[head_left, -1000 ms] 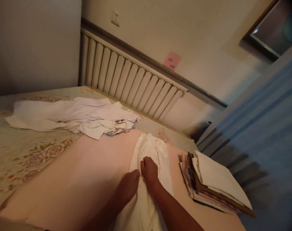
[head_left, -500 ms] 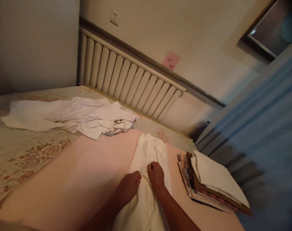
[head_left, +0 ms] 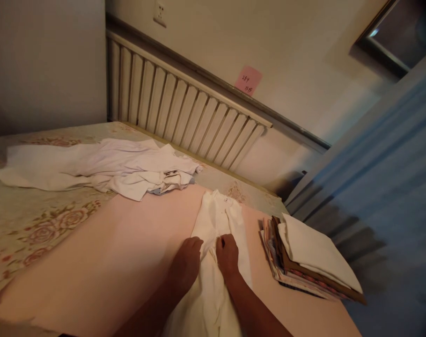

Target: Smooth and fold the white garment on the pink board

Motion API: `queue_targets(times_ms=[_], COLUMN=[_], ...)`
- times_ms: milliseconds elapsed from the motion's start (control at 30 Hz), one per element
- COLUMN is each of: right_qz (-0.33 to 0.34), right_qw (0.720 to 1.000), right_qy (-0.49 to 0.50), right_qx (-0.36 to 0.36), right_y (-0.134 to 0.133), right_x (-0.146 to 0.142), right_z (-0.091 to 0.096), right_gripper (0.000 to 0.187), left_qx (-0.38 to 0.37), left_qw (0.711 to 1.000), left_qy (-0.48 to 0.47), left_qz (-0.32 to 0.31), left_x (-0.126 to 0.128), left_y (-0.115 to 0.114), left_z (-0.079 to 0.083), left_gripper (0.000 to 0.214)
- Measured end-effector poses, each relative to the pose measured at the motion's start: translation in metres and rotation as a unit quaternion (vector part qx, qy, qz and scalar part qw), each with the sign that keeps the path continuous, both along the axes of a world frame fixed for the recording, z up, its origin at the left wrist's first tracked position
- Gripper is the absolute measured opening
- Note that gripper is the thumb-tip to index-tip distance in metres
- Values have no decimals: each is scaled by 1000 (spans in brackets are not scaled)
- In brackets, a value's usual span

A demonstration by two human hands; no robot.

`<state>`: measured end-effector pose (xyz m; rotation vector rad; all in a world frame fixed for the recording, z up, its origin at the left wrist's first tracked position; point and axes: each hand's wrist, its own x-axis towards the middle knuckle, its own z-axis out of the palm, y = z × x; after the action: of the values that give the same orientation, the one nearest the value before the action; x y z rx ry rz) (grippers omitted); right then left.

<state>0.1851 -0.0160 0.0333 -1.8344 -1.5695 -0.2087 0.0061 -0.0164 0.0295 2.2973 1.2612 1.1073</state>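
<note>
A long white garment (head_left: 213, 217) lies lengthwise on a pink cloth (head_left: 135, 243), running from its far edge down toward me; its exact kind I cannot make out. My left hand (head_left: 187, 262) is closed at the garment's left side, fingertips pinching the fabric. Close beside it, my right hand (head_left: 228, 255) is closed on the garment's middle, thumb and finger pressed together. Between the two hands the fabric is gathered in small creases. The lower part of the garment passes between my forearms and out of view.
A stack of folded clothes (head_left: 318, 252) with a white piece on top stands at the right. Rumpled white clothes (head_left: 121, 166) lie at the left on a flowered bedspread (head_left: 58, 224). Behind are a radiator (head_left: 185, 107) and a blue curtain (head_left: 381, 196).
My left hand has moved slightly up and away from me along the garment's side. My right hand has hardly moved. The view has shifted a little.
</note>
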Motion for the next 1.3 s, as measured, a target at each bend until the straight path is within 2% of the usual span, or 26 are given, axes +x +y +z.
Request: queue_targets(times_ms=[133, 300, 433, 600, 767, 833, 933, 1067, 1200, 1300], right_qz=[1, 0, -2, 3, 7, 7, 7, 8, -9, -4], right_qw=[1000, 999, 998, 996, 991, 992, 994, 995, 997, 998], right_qy=[15, 35, 55, 92, 129, 116, 80, 62, 46, 33], right_qx=[8, 14, 6, -20, -44, -58, -79, -78, -67, -62], right_y=[0, 2, 4, 6, 10, 14, 21, 29, 27, 25], right_x=[1, 2, 3, 6, 4, 0, -6, -4, 1, 3], right_z=[0, 0, 0, 3, 19, 26, 33, 30, 21, 21], right_gripper=[21, 20, 19, 15, 27, 30, 26, 19, 17, 13], left_qx=[97, 135, 136, 119, 94, 81, 65, 56, 51, 49], left_qw=[994, 986, 981, 978, 979, 980, 982, 981, 979, 980], left_qy=[46, 80, 95, 129, 138, 136, 130, 135, 142, 138], left_qz=[-10, -58, -100, -112, -115, -117, -123, -126, -135, -136], left_x=[7, 9, 6, 6, 6, 5, 5, 4, 4, 3], left_y=[2, 0, -5, -8, -11, -12, -13, -14, -15, -15], left_z=[-22, -36, -35, -37, -33, -30, -26, -23, -21, -18], left_gripper=[36, 42, 51, 53, 50, 49, 50, 50, 49, 48])
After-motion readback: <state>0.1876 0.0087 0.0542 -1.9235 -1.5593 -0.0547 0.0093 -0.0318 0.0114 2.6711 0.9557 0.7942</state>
